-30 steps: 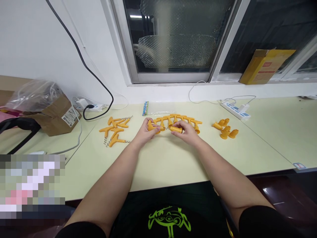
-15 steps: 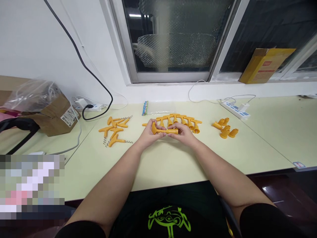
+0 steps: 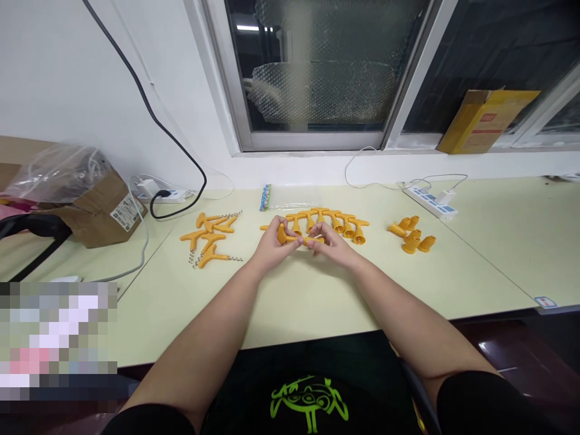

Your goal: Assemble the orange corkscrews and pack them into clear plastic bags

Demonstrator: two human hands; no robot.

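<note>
Right hand (image 3: 336, 246) shifting on yellow sleeve (image 3: 319, 239) since last frame, fingers closing round it; left hand (image 3: 270, 249) clamping yellow T-handle (image 3: 281, 234), parts meeting over tabletop (image 3: 294, 296). Crooked twisting could be jamming joint imo.

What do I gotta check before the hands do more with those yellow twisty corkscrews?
1. Left hand grips a yellow plastic T-shaped handle: ok.
2. Right hand holds a small yellow plastic sleeve: ok.
3. Handle and sleeve lined up, end to end: ok.
4. Sleeve pushed on all the way: cannot tell, fingers cover the join.
5. Loose yellow plastic tapered sleeves within sight: ok, grouped on the right.
6. Loose yellow T-shaped handles with silver metal spirals away from the hands: ok, piled on the left.
</note>
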